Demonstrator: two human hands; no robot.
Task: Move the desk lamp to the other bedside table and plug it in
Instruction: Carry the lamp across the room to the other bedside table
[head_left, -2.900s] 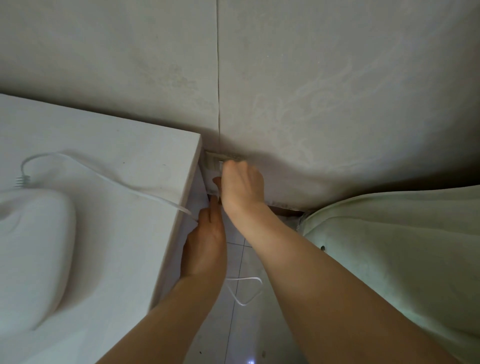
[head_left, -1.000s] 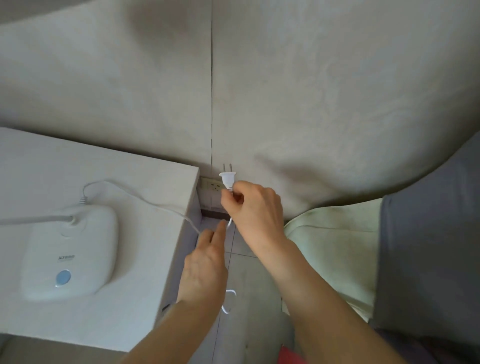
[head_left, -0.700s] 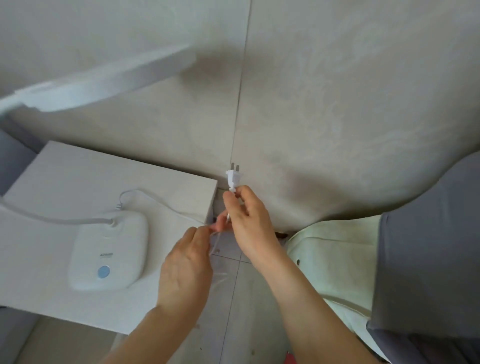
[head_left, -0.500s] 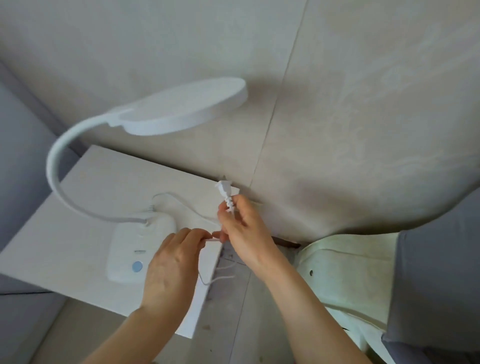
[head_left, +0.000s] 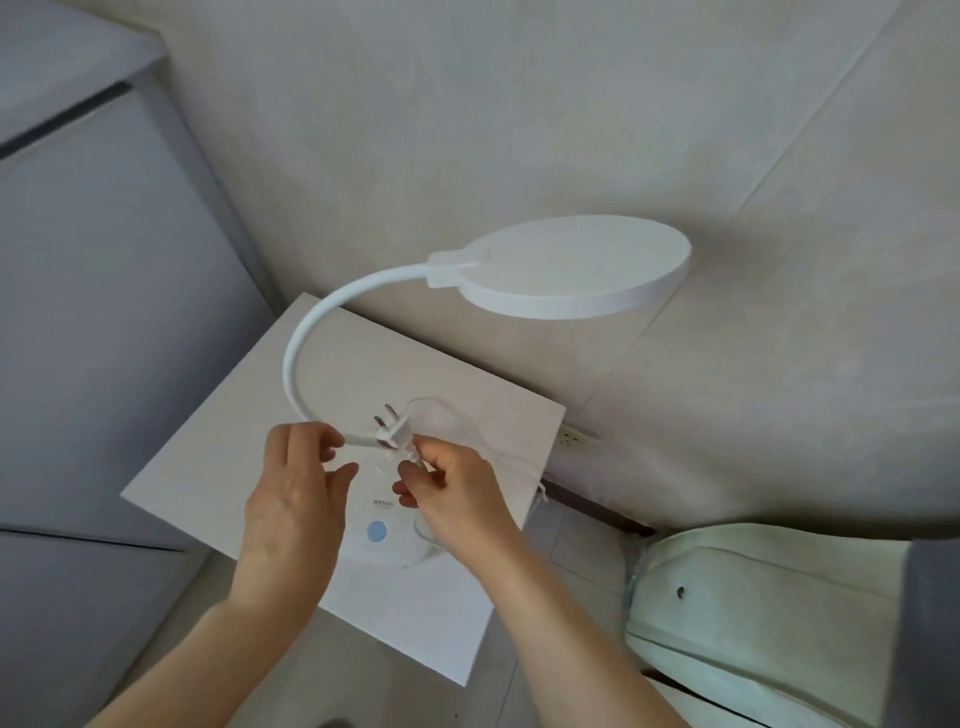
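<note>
The white desk lamp stands on the white bedside table (head_left: 228, 467), its round head (head_left: 576, 265) arching over on a curved neck. Both hands hide most of its base; the blue button (head_left: 376, 531) shows between them. My right hand (head_left: 460, 501) pinches the cord just behind the white plug (head_left: 393, 434), holding it above the base with the prongs pointing up and left. My left hand (head_left: 296, 499) hovers beside it with fingers apart, fingertips near the bottom of the lamp's neck. The thin cord (head_left: 467, 431) loops across the tabletop.
A wall outlet (head_left: 574, 440) sits low on the beige wall just right of the table. A pale green mattress (head_left: 753, 597) fills the lower right, with grey bedding (head_left: 935, 597) at the edge. A grey cabinet (head_left: 104, 312) stands to the left.
My right hand has pulled the plug away from the wall outlet and carried it left over the lamp base. My left hand has come up from the gap to above the table.
</note>
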